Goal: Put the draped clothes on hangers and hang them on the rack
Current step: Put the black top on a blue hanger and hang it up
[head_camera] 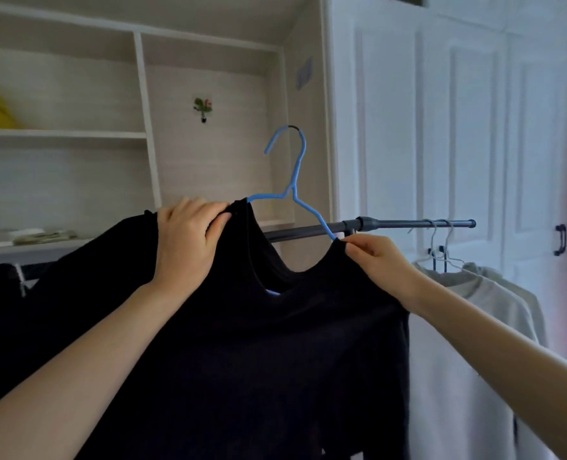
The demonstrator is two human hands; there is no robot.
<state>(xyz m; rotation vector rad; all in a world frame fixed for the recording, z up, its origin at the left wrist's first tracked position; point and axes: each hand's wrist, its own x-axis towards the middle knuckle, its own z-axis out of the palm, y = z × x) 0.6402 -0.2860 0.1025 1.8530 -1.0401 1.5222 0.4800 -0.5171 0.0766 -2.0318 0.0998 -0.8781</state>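
Before white wardrobe doors, the left hand grips the black shirt shoulder; the right hand pinches its collar on the blue hanger.

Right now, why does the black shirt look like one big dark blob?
In the head view, dim light swallows the folds of the black shirt; the blue hanger stays crisp, the right edge washes out pinkish, and the wide lens bends the shelf lines.
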